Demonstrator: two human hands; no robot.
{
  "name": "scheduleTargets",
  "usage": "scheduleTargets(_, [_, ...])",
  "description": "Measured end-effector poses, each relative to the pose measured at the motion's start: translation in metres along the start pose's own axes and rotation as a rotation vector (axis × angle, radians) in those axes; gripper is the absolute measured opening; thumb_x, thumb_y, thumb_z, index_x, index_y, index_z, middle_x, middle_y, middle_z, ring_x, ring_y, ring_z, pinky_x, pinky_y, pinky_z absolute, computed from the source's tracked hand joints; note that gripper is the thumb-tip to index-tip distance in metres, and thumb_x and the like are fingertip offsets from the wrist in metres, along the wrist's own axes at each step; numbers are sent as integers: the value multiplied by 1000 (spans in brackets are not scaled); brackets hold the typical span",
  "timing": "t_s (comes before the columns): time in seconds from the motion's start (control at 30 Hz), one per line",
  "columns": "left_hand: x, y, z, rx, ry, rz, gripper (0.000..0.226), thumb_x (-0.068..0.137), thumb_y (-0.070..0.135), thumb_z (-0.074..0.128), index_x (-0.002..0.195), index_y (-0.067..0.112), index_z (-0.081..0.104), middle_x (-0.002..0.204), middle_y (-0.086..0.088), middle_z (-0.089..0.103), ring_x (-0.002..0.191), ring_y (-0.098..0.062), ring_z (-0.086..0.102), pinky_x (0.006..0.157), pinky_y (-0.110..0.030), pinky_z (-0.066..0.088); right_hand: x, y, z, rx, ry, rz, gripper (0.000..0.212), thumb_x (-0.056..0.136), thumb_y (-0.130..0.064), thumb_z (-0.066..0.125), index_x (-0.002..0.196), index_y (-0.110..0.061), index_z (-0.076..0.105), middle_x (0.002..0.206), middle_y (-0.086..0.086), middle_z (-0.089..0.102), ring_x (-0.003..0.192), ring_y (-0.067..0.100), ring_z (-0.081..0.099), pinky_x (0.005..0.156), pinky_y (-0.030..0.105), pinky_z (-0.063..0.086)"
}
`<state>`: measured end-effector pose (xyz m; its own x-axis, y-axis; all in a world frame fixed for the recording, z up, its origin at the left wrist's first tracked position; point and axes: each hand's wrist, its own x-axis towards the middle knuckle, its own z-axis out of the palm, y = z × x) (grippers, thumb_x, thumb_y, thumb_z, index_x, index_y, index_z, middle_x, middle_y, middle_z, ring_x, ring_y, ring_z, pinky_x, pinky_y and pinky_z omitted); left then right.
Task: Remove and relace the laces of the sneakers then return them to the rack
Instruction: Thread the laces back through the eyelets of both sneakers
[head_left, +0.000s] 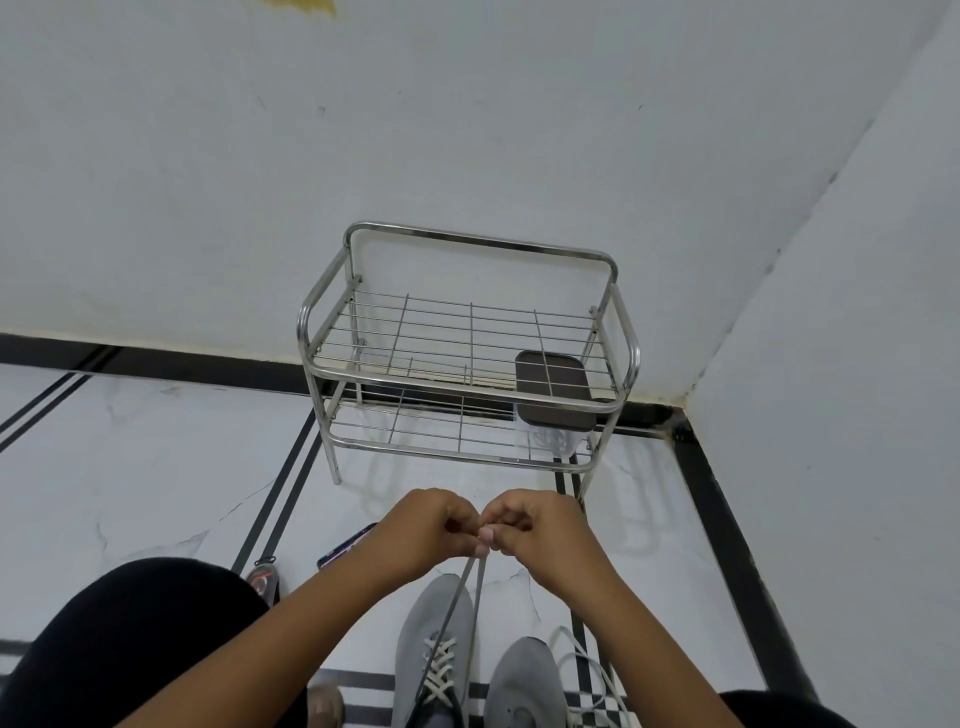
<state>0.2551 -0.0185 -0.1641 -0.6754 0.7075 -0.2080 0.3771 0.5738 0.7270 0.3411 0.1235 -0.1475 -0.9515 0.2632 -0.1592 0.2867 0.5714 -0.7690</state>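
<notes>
Since both lace ends (475, 582) are already drawn up from the laced left sneaker (434, 639), I judge the step in hand to be evening them and starting the knot. To do it well I would keep the two strands equally taut, match their tips, then cross them low near the top eyelets (slack there loosens the whole lacing).

My left hand (431, 527) and right hand (535, 530) meet knuckle to knuckle, fingers (485, 535) curled and pinching the ends between them. The strands run from the fingers toward six o'clock, down to the criss-crossed eyelets. The second sneaker (524, 680) lies at five o'clock from the hands, its white lace (587, 670) loose on the floor beside it. The rack (467, 343) stands at twelve o'clock, well apart.
</notes>
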Motion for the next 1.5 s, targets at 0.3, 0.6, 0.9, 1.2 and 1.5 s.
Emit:
scheduleTargets(0.3, [3,-5,3,-159,-6,-65,8,78,29,77,71,27,74,75,-3,71,69,-10,59,73,-32,51,3,3,-2,68,2,16,16,87,-15,68,92,-30,70,80,-6,71,74,4,68,77,27,58])
scheduleTargets(0.6, [5,-5,5,-182,-12,-62,5,78,26,77,74,28,75,72,8,69,69,-5,60,72,-22,48,3,0,-2,43,-8,-11,20,86,-12,68,94,-31,68,86,-9,69,74,-1,62,65,7,47])
scheduleTargets(0.9, [6,-9,8,-177,-12,-60,6,80,26,76,81,20,77,70,11,66,69,-2,59,69,-20,46,5,0,-1,-56,-9,-30,17,87,-13,66,84,-27,75,82,-8,72,78,4,66,67,11,48])
scheduleTargets(1.2, [6,-13,12,-227,-33,-71,11,80,24,76,85,16,78,81,7,68,87,-13,65,84,-28,51,7,2,-11,144,240,11,13,87,-14,68,93,-21,76,78,-10,72,74,2,67,72,15,51])
scheduleTargets(1.5, [9,-18,12,-272,-16,-128,9,78,23,78,81,14,77,86,-5,73,86,-19,67,85,-34,53,10,38,10,5,-291,286,24,78,-22,79,101,-20,73,99,2,73,96,15,68,88,29,55])
